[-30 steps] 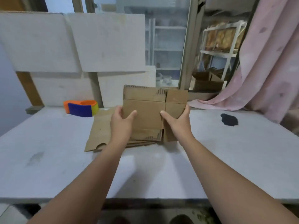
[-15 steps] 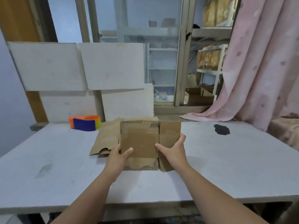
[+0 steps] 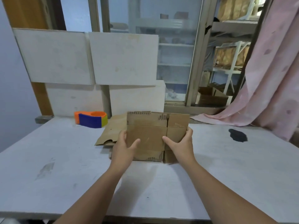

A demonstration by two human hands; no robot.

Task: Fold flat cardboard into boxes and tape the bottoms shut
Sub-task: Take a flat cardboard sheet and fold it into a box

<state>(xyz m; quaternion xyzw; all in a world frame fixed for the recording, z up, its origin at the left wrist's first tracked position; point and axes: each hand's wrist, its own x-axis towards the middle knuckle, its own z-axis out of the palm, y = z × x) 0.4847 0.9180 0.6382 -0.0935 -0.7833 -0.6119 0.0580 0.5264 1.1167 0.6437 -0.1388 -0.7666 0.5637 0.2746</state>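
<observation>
Pale, scuffed table (image 3: 48, 159) across the foreground, with white panels (image 3: 53, 57) propped along its far edge and a glazed window (image 3: 174, 54) behind. Far left on the table: an orange-and-blue tape dispenser (image 3: 91, 119), well apart from both hands, untouched. Just right of it, a spare cardboard sheet (image 3: 111, 131) lying flat, partly hidden behind the held piece. Next, the left hand (image 3: 123, 149), clasped on the left edge of the flat cardboard blank (image 3: 147, 136), with the thumb across the front face and the fingers curled out of sight behind. Blank itself at the table's middle, tilted up toward the camera, lower edge on or just over the surface; cannot tell which. Collapsed flat, creases and flap slits visible, no box shape yet. Then the right hand (image 3: 181, 146), gripping the narrower right panel the same way, thumb in front, fingertips wrapped over the right edge. Further right, a dark stain (image 3: 237, 135) on the table and a pink curtain (image 3: 267, 78).

Likely risks from here:
- Pushing the edges together off the creases, buckling a panel instead of squaring it.
- Flap slits tearing further under a hard squeeze.
- Opened box springing flat again once one hand lets go for the dispenser, well off to the left.
</observation>
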